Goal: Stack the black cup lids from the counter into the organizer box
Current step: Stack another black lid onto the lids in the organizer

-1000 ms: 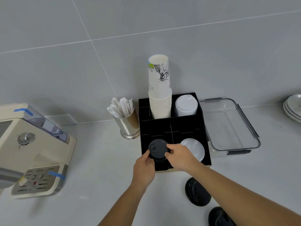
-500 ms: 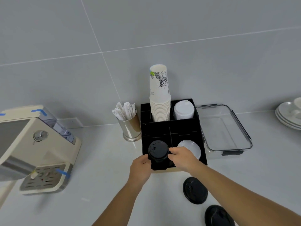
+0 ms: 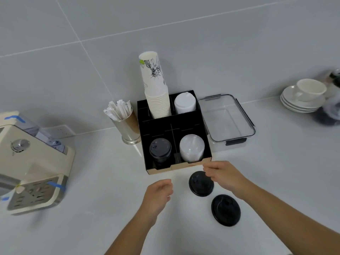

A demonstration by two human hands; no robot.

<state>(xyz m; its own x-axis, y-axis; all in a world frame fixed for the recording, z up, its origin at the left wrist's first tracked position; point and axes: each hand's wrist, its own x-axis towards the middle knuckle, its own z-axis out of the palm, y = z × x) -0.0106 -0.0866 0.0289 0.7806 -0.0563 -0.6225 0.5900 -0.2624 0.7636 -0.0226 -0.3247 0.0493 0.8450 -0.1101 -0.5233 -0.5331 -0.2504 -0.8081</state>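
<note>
My right hand (image 3: 223, 174), loosely open and empty, hovers at the nearer round black plastic lid (image 3: 201, 184), just in front of the black divided organizer box (image 3: 173, 129); left hand (image 3: 159, 192) empty, farther off

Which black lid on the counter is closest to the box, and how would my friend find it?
Start at the black organizer box with the tall paper cups. Just in front of its front edge, two black lids lie on the white counter. The nearer black lid lies closest to the box, by the right hand; the other black lid lies farther out.
</note>
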